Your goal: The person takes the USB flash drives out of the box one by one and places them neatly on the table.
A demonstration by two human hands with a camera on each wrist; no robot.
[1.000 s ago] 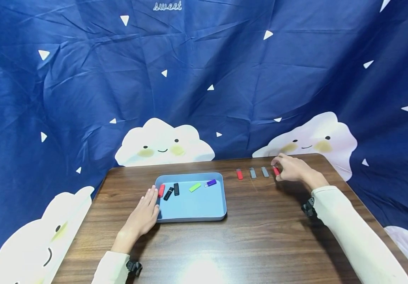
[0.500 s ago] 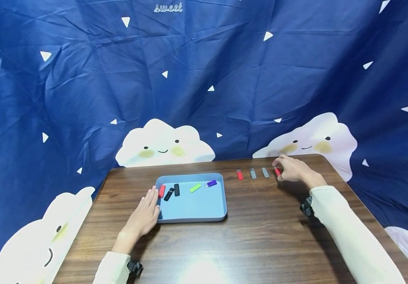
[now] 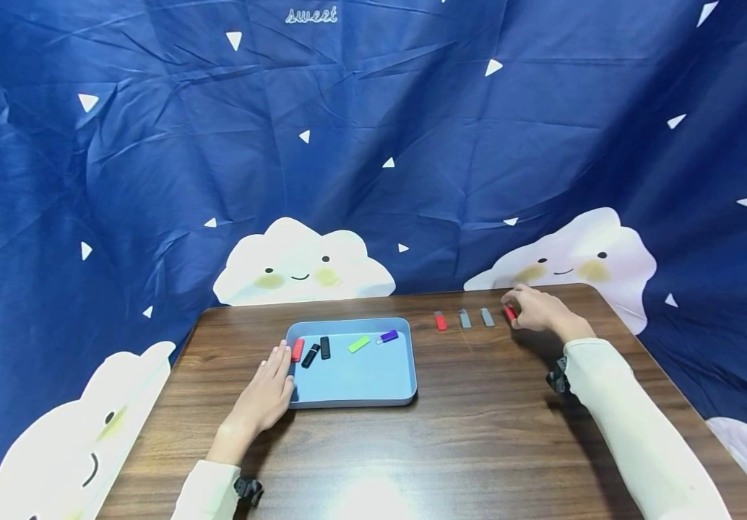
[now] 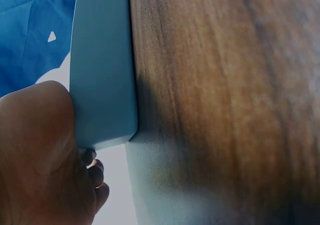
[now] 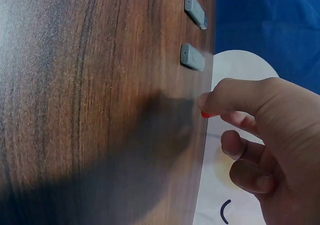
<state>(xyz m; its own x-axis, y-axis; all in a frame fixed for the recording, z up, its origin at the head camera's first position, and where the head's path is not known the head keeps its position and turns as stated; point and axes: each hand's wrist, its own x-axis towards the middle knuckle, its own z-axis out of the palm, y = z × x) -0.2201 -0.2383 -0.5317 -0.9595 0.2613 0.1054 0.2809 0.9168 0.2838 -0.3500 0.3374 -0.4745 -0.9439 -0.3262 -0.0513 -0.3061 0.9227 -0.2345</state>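
Observation:
My right hand point(image 3: 538, 310) pinches a red USB stick point(image 3: 511, 313) near the table's back right edge. In the right wrist view only a bit of this red stick point(image 5: 206, 114) shows past the thumb and fingertips. To its left, a grey USB stick point(image 3: 487, 317), another grey stick point(image 3: 465, 318) and a red one point(image 3: 441, 321) form a row on the wood. My left hand point(image 3: 263, 393) rests against the left side of a blue tray point(image 3: 354, 379), fingers straight. The left wrist view has the tray's outer wall point(image 4: 102, 70) beside the hand.
Inside the tray lie a red stick point(image 3: 298, 350), two black ones, a lime green one point(image 3: 359, 344) and a purple one point(image 3: 387, 336). The tray stands on the brown wooden table point(image 3: 477, 433). A blue cloth point(image 3: 412, 108) with white clouds hangs behind.
My right hand and the red USB stick have shifted slightly right, a little farther from the neighbouring grey stick. The left hand stays at the tray, and the head view drifts slightly.

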